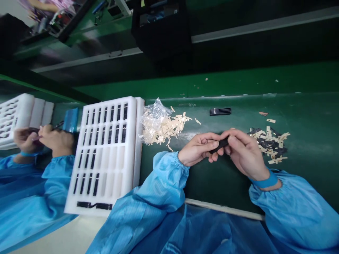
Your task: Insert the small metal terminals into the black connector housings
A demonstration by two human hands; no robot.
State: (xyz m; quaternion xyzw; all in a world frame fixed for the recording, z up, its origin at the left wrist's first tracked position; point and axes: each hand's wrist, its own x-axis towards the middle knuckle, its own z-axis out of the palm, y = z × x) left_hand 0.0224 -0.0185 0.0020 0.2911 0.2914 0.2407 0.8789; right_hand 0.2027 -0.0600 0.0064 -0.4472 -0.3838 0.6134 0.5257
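My left hand point(197, 148) and my right hand point(242, 151) meet above the green table, both pinched on a small black strip part point(220, 144) held between them. A pile of cream paper tabs on a clear plastic bag point(161, 125) lies just left of my hands. To the right sits a heap of black strips mixed with cream tabs point(270, 144). A white foam tray point(106, 155) with slots, many filled with black strips, stands at the left.
A short stack of black strips point(220, 111) lies farther back on the green table point(304, 116). At the far left a co-worker's hands point(45, 139) in blue sleeves work beside another white tray point(16, 116). A few black strips lie on my tray's front edge point(94, 205).
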